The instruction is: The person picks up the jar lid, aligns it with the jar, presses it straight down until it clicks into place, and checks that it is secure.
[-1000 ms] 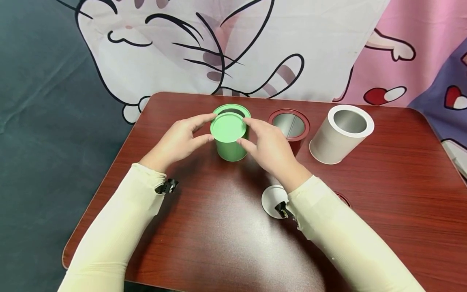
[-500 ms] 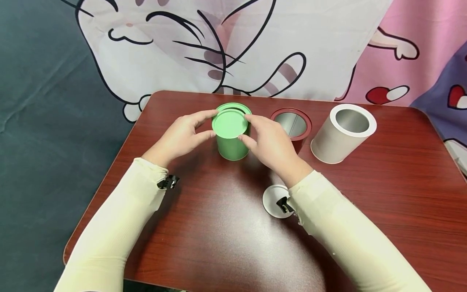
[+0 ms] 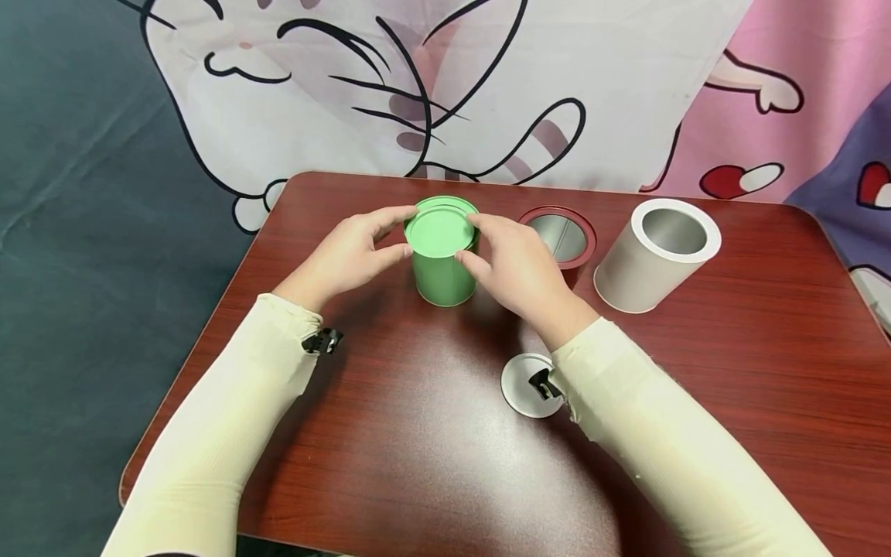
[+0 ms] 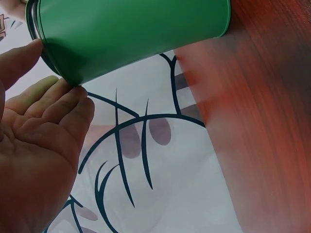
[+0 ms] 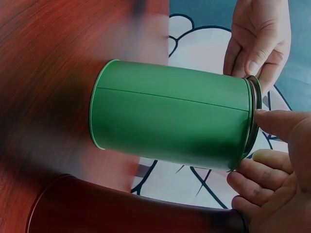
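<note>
Currently: green lid (image 3: 438,234), not flush on green can (image 3: 444,281), upper centre; left hand (image 3: 348,251), right hand (image 3: 520,267) pinching its edge; uneven pressure could jam it.

Head view: from above the near side of the reddish-brown wood-grain table (image 3: 390,449), facing forward and down, the most distant of the three. Left and right wrist views: close, turned sideways, facing the upright green cylindrical can (image 5: 170,116) from its left and right; both share its wall and the white cat-printed cloth (image 4: 194,170) behind.
</note>
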A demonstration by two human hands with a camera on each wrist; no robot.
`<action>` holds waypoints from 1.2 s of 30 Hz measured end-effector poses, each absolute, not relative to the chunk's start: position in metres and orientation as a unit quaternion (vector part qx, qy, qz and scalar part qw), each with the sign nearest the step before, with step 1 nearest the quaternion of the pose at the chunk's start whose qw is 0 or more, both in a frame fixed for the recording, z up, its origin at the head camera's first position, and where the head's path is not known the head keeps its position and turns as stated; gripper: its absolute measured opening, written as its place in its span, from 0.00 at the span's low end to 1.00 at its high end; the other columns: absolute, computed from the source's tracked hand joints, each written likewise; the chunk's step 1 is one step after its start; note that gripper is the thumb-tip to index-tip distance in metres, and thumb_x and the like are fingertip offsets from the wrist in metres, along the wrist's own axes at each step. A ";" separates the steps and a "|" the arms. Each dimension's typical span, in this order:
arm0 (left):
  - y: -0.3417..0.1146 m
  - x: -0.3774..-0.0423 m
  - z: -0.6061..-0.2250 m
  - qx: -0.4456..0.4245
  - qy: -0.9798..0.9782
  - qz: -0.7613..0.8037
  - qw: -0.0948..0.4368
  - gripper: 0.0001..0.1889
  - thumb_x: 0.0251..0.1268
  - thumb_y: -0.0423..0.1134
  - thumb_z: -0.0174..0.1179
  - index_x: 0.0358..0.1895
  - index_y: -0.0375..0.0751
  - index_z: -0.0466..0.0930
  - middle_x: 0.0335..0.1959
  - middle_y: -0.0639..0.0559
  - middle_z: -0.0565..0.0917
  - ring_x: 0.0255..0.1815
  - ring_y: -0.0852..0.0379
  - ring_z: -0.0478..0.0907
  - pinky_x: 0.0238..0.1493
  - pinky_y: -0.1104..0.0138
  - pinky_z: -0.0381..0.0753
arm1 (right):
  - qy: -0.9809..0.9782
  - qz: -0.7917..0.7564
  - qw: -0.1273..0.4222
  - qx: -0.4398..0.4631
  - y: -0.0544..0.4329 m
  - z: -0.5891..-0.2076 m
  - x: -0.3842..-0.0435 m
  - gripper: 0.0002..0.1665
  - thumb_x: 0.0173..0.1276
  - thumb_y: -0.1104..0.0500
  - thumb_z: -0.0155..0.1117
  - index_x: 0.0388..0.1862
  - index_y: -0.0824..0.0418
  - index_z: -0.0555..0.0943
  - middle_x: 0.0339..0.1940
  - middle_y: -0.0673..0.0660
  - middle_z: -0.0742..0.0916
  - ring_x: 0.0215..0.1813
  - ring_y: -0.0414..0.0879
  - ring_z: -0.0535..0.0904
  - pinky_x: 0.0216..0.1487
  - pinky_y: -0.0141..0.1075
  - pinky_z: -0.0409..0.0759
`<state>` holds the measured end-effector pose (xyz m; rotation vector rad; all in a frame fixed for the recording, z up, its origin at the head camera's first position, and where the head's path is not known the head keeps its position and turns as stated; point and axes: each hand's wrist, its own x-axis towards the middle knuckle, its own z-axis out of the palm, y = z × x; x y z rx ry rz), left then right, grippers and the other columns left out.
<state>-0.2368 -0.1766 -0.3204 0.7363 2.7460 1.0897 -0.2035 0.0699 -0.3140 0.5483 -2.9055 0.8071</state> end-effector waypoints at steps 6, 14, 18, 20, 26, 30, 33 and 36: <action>-0.175 -0.239 -0.319 0.247 0.899 0.360 0.046 0.29 0.69 0.37 0.64 0.72 0.42 0.70 0.70 0.50 0.74 0.71 0.51 0.70 0.73 0.58 0.66 | -0.948 0.257 0.037 0.184 0.071 -0.312 -0.206 0.33 0.70 0.50 0.67 0.70 0.61 0.74 0.64 0.58 0.82 0.62 0.52 0.78 0.65 0.47 0.75; -0.175 -0.242 -0.319 0.236 0.907 0.346 0.047 0.29 0.69 0.39 0.64 0.72 0.43 0.70 0.70 0.50 0.74 0.72 0.49 0.70 0.73 0.55 0.67 | -0.955 0.232 0.022 0.185 0.070 -0.312 -0.209 0.33 0.71 0.49 0.65 0.71 0.60 0.73 0.64 0.57 0.82 0.61 0.52 0.78 0.64 0.48 0.75; -0.175 -0.243 -0.319 0.233 0.909 0.341 0.048 0.30 0.69 0.40 0.64 0.73 0.43 0.70 0.71 0.50 0.74 0.72 0.48 0.69 0.73 0.54 0.66 | -0.956 0.222 0.023 0.190 0.069 -0.312 -0.210 0.33 0.72 0.48 0.64 0.71 0.60 0.73 0.65 0.57 0.81 0.65 0.52 0.76 0.66 0.48 0.74; -0.174 -0.244 -0.319 0.235 0.908 0.343 0.046 0.30 0.69 0.40 0.64 0.73 0.43 0.70 0.70 0.51 0.74 0.72 0.48 0.69 0.73 0.54 0.66 | -0.957 0.220 0.025 0.189 0.069 -0.312 -0.210 0.33 0.72 0.48 0.64 0.71 0.60 0.73 0.66 0.58 0.80 0.66 0.52 0.76 0.67 0.48 0.73; -0.173 -0.245 -0.319 0.235 0.906 0.348 0.045 0.29 0.68 0.39 0.64 0.72 0.44 0.71 0.70 0.51 0.75 0.71 0.49 0.70 0.73 0.55 0.66 | -0.957 0.221 0.026 0.186 0.069 -0.313 -0.212 0.32 0.72 0.48 0.63 0.71 0.60 0.73 0.65 0.57 0.81 0.64 0.52 0.77 0.66 0.48 0.74; -0.172 -0.246 -0.320 0.234 0.905 0.352 0.045 0.29 0.68 0.39 0.64 0.72 0.45 0.71 0.70 0.52 0.74 0.72 0.49 0.69 0.73 0.55 0.66 | -0.956 0.229 0.028 0.183 0.070 -0.314 -0.214 0.33 0.72 0.48 0.63 0.71 0.59 0.73 0.64 0.56 0.81 0.59 0.52 0.78 0.63 0.49 0.76; -0.171 -0.246 -0.320 0.233 0.906 0.351 0.043 0.29 0.69 0.39 0.63 0.73 0.45 0.71 0.70 0.52 0.74 0.72 0.50 0.69 0.73 0.56 0.66 | -0.954 0.237 0.031 0.179 0.071 -0.315 -0.215 0.33 0.72 0.48 0.64 0.71 0.59 0.73 0.65 0.56 0.81 0.59 0.52 0.78 0.63 0.49 0.76; -0.170 -0.247 -0.319 0.231 0.907 0.349 0.041 0.29 0.69 0.39 0.63 0.73 0.46 0.70 0.70 0.52 0.74 0.72 0.50 0.69 0.73 0.56 0.66 | -0.953 0.244 0.034 0.176 0.071 -0.315 -0.217 0.33 0.72 0.48 0.64 0.71 0.59 0.73 0.66 0.56 0.81 0.60 0.52 0.78 0.62 0.49 0.76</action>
